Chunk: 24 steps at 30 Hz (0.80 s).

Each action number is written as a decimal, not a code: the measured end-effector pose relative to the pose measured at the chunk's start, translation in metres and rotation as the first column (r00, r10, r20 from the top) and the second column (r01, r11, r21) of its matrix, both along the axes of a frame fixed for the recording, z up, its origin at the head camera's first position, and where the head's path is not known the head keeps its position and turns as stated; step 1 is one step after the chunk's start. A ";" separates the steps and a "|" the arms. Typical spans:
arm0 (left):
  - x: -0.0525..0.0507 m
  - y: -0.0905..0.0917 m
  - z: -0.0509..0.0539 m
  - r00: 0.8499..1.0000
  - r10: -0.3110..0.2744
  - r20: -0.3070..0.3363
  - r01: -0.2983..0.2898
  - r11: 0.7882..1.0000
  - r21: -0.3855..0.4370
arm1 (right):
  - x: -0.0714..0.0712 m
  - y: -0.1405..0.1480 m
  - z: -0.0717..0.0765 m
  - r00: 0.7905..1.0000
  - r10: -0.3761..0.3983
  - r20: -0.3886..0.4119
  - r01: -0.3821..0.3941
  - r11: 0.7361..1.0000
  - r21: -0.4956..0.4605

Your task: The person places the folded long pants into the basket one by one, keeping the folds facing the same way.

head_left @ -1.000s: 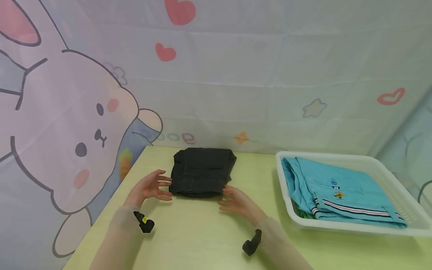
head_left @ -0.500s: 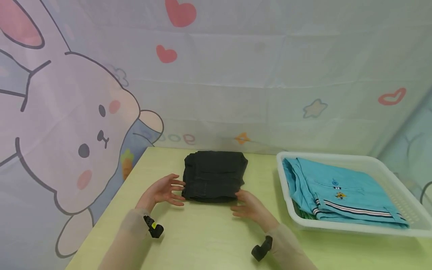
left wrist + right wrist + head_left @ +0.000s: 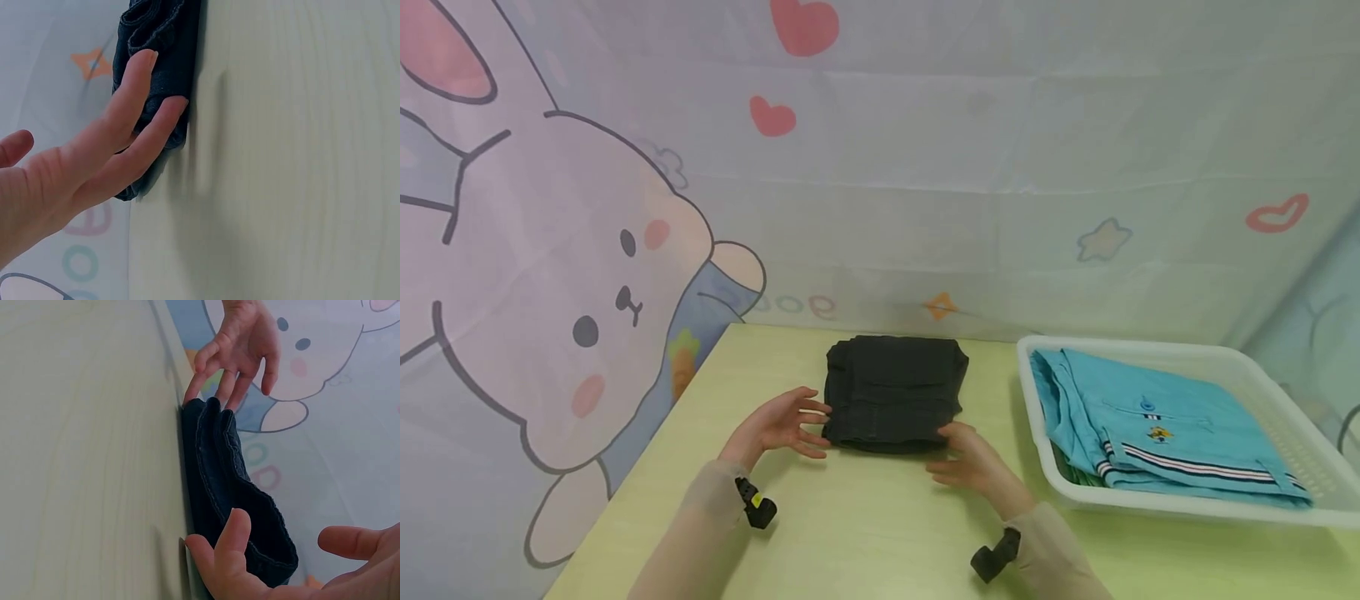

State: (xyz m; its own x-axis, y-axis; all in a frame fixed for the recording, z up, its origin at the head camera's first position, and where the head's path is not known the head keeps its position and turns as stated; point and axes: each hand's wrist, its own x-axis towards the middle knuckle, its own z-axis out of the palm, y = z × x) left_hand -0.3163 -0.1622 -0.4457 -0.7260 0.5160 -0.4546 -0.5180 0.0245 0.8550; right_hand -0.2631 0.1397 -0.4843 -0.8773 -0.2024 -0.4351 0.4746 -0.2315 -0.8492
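A folded black garment [image 3: 895, 396], which looks like a pair of trousers, lies flat near the back of the table. Its stitched, layered edge shows in the right wrist view, where the cloth [image 3: 215, 469] looks dark blue. My left hand [image 3: 781, 423] touches the garment's left side with spread, mostly straight fingers. At the front right corner, my right hand [image 3: 977, 465] rests its fingertips against the cloth, fingers extended. The left wrist view shows two left fingers against the folded edge [image 3: 165, 78]. Neither hand wraps around the garment.
A white plastic basket [image 3: 1037, 450] stands to the right with folded turquoise trousers [image 3: 1172, 425] in it. The pale yellow table [image 3: 857, 533] ends at a hanging cloth backdrop [image 3: 917, 167] with a cartoon rabbit. Each wrist bears a small black camera.
The black garment has slid to the right across the table, toward the basket. Both hands have moved right along with it, one at each side. The basket stays in place.
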 end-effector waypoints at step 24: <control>-0.006 -0.014 -0.007 0.996 -0.070 -0.054 0.071 0.997 0.011 | -0.027 0.016 -0.019 0.996 -0.084 -0.003 0.084 0.995 0.048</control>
